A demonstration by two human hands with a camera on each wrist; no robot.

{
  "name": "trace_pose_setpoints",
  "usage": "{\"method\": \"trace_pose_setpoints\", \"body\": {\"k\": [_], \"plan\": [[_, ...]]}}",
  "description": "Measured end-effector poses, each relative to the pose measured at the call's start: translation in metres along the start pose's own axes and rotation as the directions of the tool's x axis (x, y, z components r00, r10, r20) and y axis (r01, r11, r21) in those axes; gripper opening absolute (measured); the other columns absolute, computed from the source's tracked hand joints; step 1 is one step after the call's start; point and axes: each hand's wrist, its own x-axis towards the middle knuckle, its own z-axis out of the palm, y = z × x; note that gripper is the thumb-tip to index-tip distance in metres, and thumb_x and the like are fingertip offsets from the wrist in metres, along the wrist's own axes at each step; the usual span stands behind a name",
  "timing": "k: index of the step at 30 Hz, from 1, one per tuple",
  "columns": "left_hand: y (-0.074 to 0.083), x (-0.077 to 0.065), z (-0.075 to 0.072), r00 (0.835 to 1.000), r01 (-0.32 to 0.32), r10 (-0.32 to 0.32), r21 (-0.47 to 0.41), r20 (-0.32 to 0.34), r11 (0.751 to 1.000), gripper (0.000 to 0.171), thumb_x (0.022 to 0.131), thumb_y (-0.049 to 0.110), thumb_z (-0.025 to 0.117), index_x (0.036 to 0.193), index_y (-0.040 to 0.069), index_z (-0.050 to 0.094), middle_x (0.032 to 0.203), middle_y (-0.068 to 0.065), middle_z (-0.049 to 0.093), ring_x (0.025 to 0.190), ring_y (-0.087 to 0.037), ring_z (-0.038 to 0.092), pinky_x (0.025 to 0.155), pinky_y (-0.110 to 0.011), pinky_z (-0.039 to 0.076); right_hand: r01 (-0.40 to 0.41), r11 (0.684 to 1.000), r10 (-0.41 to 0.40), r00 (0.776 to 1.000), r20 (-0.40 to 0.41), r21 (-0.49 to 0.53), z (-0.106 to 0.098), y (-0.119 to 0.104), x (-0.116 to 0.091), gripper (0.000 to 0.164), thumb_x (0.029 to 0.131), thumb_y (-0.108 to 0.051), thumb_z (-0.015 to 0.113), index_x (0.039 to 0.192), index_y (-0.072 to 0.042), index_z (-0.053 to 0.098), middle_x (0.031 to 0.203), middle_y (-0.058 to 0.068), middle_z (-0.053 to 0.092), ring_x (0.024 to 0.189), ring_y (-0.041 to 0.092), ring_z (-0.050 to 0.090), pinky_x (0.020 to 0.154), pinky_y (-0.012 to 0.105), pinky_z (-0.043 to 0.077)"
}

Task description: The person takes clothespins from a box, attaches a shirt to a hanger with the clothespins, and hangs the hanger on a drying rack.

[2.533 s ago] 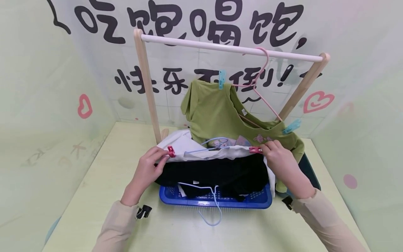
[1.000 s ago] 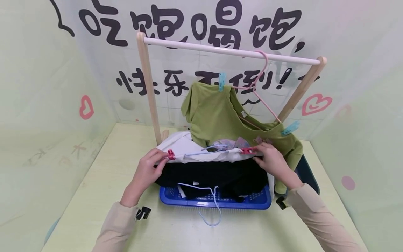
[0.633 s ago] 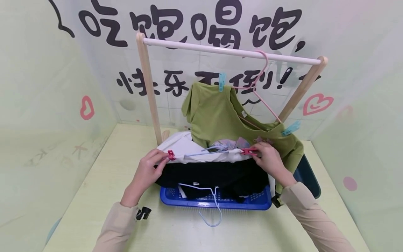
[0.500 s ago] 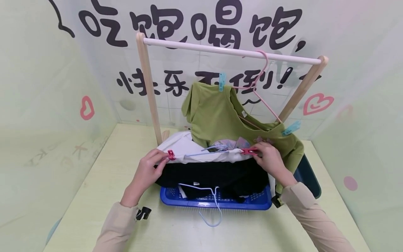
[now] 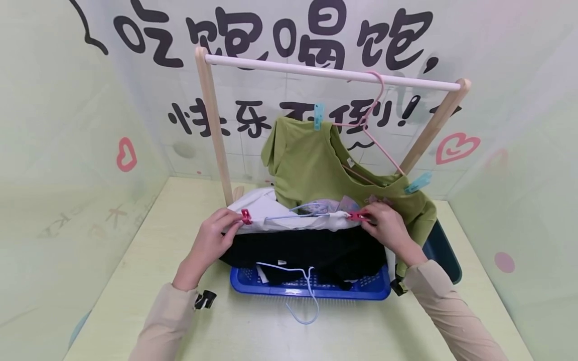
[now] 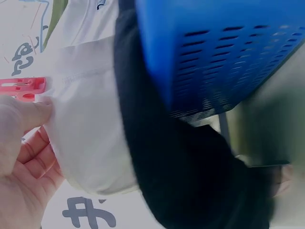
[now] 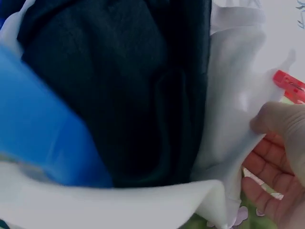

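Note:
My left hand point(image 5: 211, 238) pinches the left shoulder of a white shirt point(image 5: 266, 205), right beside a red clothespin point(image 5: 246, 216). On the other shoulder my right hand point(image 5: 389, 225) pinches the cloth by a second red clothespin point(image 5: 356, 215). A light blue hanger point(image 5: 284, 217) lies along the shirt's top edge between the clothespins. In the left wrist view the thumb presses the white cloth point(image 6: 90, 119) just under the clothespin point(image 6: 24, 87). The right wrist view shows the right thumb on the white cloth point(image 7: 233, 95), fingers behind it.
Black clothing point(image 5: 307, 248) and another light blue hanger point(image 5: 311, 291) lie over a blue basket point(image 5: 311, 292). Behind stands a rack with a white rail point(image 5: 289, 67). A green shirt point(image 5: 307, 160) hangs there on a pink hanger point(image 5: 384, 150). A dark bin point(image 5: 444, 250) stands at right.
My right hand and the clothespin beside it have shifted a little left since the earliest frame. The left hand has risen slightly in the last half second.

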Motion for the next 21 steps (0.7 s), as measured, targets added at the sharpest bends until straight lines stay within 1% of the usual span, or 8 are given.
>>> {"method": "trace_pose_setpoints", "body": {"k": [2, 4, 6, 8, 11, 14, 16, 21], "plan": [[0.000, 0.005, -0.001, 1.000, -0.014, 0.014, 0.001, -0.001, 1.000, 0.020, 0.069, -0.012, 0.075, 0.085, -0.004, 0.068, 0.082, -0.011, 0.061, 0.076, -0.023, 0.061, 0.067, -0.032, 0.052, 0.046, 0.999, -0.046, 0.998, -0.049, -0.008, -0.001, 0.002, 0.000, 0.019, 0.068, 0.001, 0.074, 0.085, -0.002, 0.065, 0.086, 0.013, 0.064, 0.078, 0.027, 0.060, 0.066, 0.042, 0.051], [0.000, 0.011, -0.002, 1.000, -0.025, 0.025, 0.004, 0.001, 1.000, 0.019, 0.069, -0.012, 0.075, 0.085, -0.004, 0.068, 0.081, -0.012, 0.061, 0.075, -0.024, 0.061, 0.066, -0.034, 0.052, 0.084, 0.996, -0.086, 0.991, -0.107, -0.021, -0.004, 0.002, 0.001, 0.017, 0.069, 0.000, 0.071, 0.085, -0.002, 0.064, 0.085, 0.013, 0.064, 0.077, 0.028, 0.059, 0.065, 0.042, 0.051], [0.000, 0.018, -0.004, 0.999, -0.032, 0.032, 0.008, 0.000, 0.999, 0.018, 0.070, -0.011, 0.074, 0.085, -0.004, 0.068, 0.081, -0.012, 0.061, 0.074, -0.024, 0.060, 0.065, -0.034, 0.053, 0.105, 0.994, -0.110, 0.979, -0.169, -0.038, -0.009, 0.000, 0.002, 0.016, 0.070, -0.001, 0.069, 0.085, -0.001, 0.063, 0.083, 0.014, 0.063, 0.075, 0.029, 0.058, 0.064, 0.044, 0.050], [0.001, 0.027, -0.005, 0.999, -0.037, 0.037, 0.014, -0.008, 0.999, 0.016, 0.072, -0.011, 0.074, 0.086, -0.004, 0.067, 0.081, -0.013, 0.061, 0.073, -0.025, 0.059, 0.065, -0.036, 0.053, 0.106, 0.993, -0.116, 0.967, -0.225, -0.053, -0.015, -0.005, 0.004, 0.014, 0.071, -0.002, 0.067, 0.085, 0.000, 0.063, 0.082, 0.014, 0.063, 0.074, 0.031, 0.058, 0.064, 0.046, 0.049], [0.003, 0.045, -0.007, 0.998, -0.049, 0.049, 0.018, -0.027, 0.999, 0.013, 0.075, -0.010, 0.072, 0.086, -0.005, 0.067, 0.082, -0.014, 0.062, 0.074, -0.027, 0.059, 0.066, -0.038, 0.052, 0.068, 0.995, -0.087, 0.949, -0.302, -0.074, -0.027, -0.013, 0.007, 0.012, 0.073, -0.004, 0.065, 0.083, 0.002, 0.062, 0.078, 0.015, 0.062, 0.072, 0.033, 0.057, 0.063, 0.046, 0.048], [0.006, 0.069, -0.010, 0.997, -0.059, 0.060, 0.020, -0.043, 0.998, 0.011, 0.077, -0.009, 0.069, 0.088, -0.006, 0.067, 0.083, -0.016, 0.062, 0.075, -0.029, 0.059, 0.067, -0.038, 0.051, 0.007, 0.997, -0.034, 0.923, -0.384, -0.072, -0.038, -0.022, 0.010, 0.010, 0.074, -0.004, 0.064, 0.082, 0.003, 0.063, 0.076, 0.017, 0.061, 0.071, 0.034, 0.057, 0.064, 0.047, 0.048], [0.008, 0.087, -0.011, 0.997, -0.055, 0.056, 0.018, -0.046, 0.998, 0.010, 0.079, -0.008, 0.068, 0.089, -0.006, 0.067, 0.083, -0.017, 0.062, 0.075, -0.029, 0.058, 0.068, -0.037, 0.050, -0.038, 0.998, 0.009, 0.901, -0.433, -0.058, -0.046, -0.027, 0.012, 0.010, 0.075, -0.004, 0.064, 0.082, 0.003, 0.064, 0.075, 0.018, 0.061, 0.071, 0.034, 0.056, 0.063, 0.048, 0.047], [0.011, 0.128, -0.010, 0.997, -0.047, 0.047, 0.012, -0.064, 0.999, 0.009, 0.082, -0.007, 0.065, 0.091, -0.007, 0.067, 0.084, -0.018, 0.062, 0.074, -0.028, 0.056, 0.066, -0.035, 0.048, -0.108, 0.992, 0.062, 0.861, -0.505, -0.063, -0.064, -0.029, 0.023, 0.010, 0.078, -0.003, 0.062, 0.082, 0.005, 0.065, 0.074, 0.019, 0.062, 0.068, 0.035, 0.056, 0.062, 0.049, 0.047]]}}
